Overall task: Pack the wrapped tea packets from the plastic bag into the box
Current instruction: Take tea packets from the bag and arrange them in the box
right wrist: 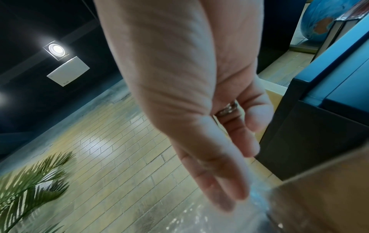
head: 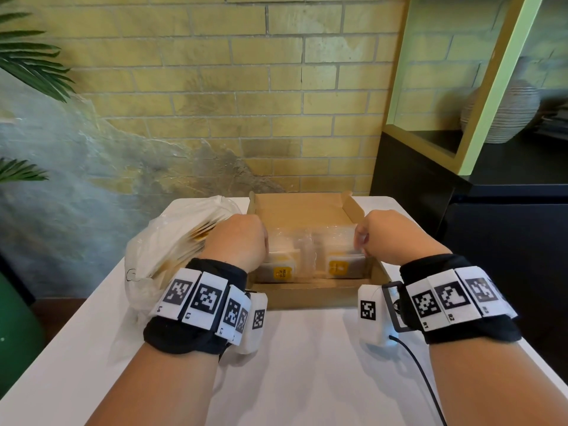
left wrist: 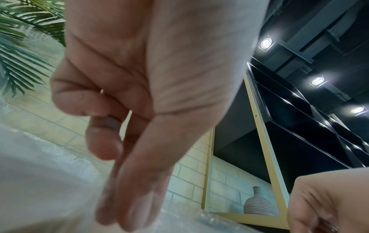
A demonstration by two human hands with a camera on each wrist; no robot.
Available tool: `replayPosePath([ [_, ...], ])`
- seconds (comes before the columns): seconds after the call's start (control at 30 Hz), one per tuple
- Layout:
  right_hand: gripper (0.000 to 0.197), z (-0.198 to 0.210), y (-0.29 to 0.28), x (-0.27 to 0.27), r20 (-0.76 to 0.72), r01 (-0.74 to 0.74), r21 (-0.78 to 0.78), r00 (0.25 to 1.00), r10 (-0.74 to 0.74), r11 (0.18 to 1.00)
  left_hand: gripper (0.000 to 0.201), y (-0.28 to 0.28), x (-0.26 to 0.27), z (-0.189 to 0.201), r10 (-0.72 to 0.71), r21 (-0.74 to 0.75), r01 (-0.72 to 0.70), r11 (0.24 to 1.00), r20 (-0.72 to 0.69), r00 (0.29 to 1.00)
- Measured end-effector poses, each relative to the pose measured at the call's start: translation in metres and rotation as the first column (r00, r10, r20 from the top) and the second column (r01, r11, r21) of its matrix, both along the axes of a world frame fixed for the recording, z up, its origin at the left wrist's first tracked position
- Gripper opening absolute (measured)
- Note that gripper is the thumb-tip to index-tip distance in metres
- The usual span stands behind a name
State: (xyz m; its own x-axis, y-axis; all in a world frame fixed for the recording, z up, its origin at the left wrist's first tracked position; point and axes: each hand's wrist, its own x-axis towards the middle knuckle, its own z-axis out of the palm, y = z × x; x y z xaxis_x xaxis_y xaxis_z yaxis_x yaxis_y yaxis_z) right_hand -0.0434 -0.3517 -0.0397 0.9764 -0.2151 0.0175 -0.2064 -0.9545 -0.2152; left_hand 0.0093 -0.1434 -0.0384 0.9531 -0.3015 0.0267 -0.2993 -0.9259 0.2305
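Over box [head: 302, 207], our left hand [head: 238, 241] and right hand [head: 396, 236] each pinch wrapped tea packets [head: 310, 256] by film; we risk film slipping, bundle snagging box wall.

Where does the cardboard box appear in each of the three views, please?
Head: the cardboard box sits centre, between the hands, on the table's far side.
Left wrist: not in it.
Right wrist: its brown wall fills the lower right corner.
Shared landmark: the yellow brick wall, seen in all three.
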Motion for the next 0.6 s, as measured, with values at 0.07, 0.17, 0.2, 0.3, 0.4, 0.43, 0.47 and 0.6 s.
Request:
replayPosePath([
  [0.07,0.02,0.001,-0.001,0.001,0.023,0.014,-0.008,1.0,-0.013,1.0,0.016,0.001,0.001,0.0,0.009,-0.003,-0.009,1.0,0.006,1.0],
  [0.17,0.023,0.003,-0.002,0.001,0.039,0.016,-0.007,0.999,-0.016,1.0,0.015,0.002,0.003,0.0,0.015,-0.016,-0.015,1.0,0.04,0.999],
  [0.2,0.023,0.003,-0.002,0.001,0.04,0.018,-0.005,0.999,-0.018,1.0,0.015,0.002,0.004,0.0,0.014,-0.016,-0.013,1.0,0.05,0.999],
  [0.3,0.022,0.004,-0.001,0.002,0.038,0.019,0.002,0.999,-0.019,1.0,0.014,0.002,0.004,0.001,0.01,-0.016,-0.009,1.0,0.073,0.997],
  [0.4,0.022,0.004,-0.001,0.001,0.034,0.026,0.015,0.999,-0.027,1.0,0.015,0.003,0.002,0.001,0.001,-0.015,0.0,1.0,0.107,0.994],
  [0.43,0.023,0.004,-0.002,0.001,0.038,0.031,0.02,0.999,-0.031,0.999,0.016,0.003,0.002,0.002,-0.006,-0.015,0.007,1.0,0.117,0.993],
  [0.47,0.023,0.004,-0.002,0.001,0.049,0.034,0.028,0.998,-0.035,0.999,0.017,0.004,0.0,0.002,-0.007,-0.017,0.009,1.0,0.127,0.992],
  [0.6,0.015,0.007,0.001,0.0,0.112,-0.004,0.064,0.994,-0.003,0.998,0.01,0.002,-0.006,0.008,-0.03,-0.03,0.034,0.999,0.14,0.99],
])
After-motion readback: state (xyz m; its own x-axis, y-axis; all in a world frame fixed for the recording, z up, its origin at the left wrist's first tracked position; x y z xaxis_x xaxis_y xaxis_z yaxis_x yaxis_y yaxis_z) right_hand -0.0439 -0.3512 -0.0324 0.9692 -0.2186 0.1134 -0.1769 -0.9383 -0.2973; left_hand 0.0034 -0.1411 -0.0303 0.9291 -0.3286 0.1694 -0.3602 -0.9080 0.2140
